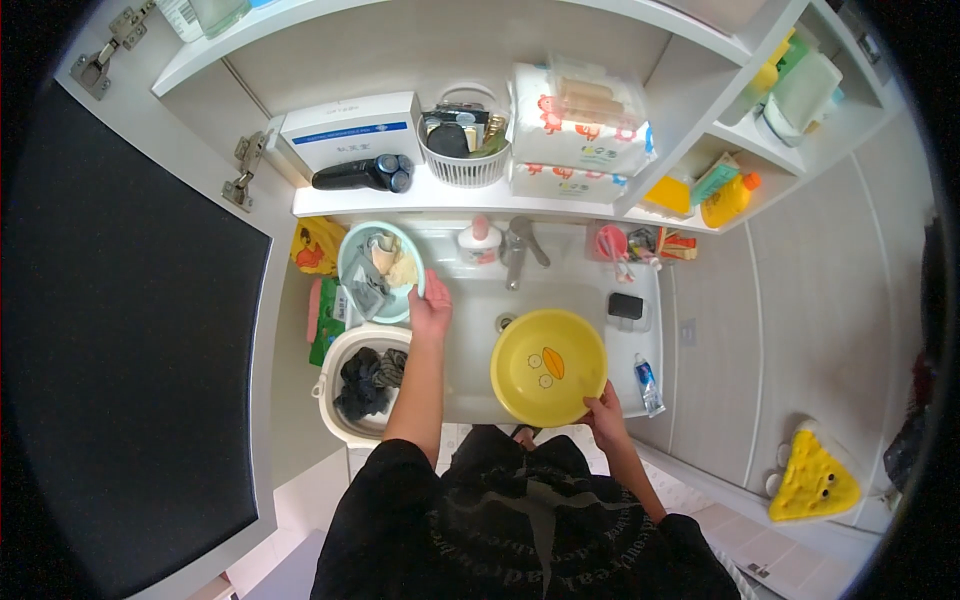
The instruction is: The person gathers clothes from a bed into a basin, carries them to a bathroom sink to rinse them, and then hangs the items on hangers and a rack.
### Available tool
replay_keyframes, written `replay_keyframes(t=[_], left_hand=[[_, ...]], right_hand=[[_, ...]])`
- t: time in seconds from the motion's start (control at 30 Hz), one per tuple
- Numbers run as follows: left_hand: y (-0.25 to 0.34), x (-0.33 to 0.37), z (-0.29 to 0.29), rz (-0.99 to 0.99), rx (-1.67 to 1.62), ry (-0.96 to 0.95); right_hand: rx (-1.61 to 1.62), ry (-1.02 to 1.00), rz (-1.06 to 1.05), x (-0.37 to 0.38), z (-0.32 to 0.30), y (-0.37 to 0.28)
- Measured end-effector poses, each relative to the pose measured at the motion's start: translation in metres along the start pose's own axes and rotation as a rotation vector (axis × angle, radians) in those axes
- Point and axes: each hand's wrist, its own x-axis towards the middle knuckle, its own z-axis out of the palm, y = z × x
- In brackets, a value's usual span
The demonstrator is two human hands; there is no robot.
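My left hand [431, 308] grips the right rim of a light blue basin [350, 250] with pale and grey cloth items [384, 262] inside. My right hand [606, 416] is closed on the lower right rim of a round yellow basin [522, 385], which has a duck-like face on its bottom and looks to hold nothing else. The yellow basin sits over the white sink [465, 380], beside the drain [506, 322]. Below the blue basin, a white tub [338, 428] holds dark, crumpled clothes [362, 386]; my left forearm crosses its right edge.
Behind the sink stand a faucet [517, 250] and a pump bottle [480, 243]. On the right ledge are a black box-shaped item [626, 306] and a tube [649, 386]. Overhead, a shelf [420, 203] carries a shaver, basket and tissue packs. An open cabinet door [130, 330] fills the left.
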Motion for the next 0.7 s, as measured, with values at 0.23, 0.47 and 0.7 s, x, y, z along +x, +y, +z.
replay_keyframes(t=[0.23,0.47,0.7], left_hand=[[0.016,-0.023,0.008,0.023,0.049,-0.029],[0.052,-0.101,-0.006,0.111,0.278,0.15],[0.105,-0.193,-0.026,0.332,0.568,0.178]], right_hand=[[-0.008,-0.019,-0.011,-0.003,0.005,-0.002],[0.058,-0.163,0.08,0.002,0.037,-0.012],[0.04,-0.217,0.085,0.035,0.121,-0.016]])
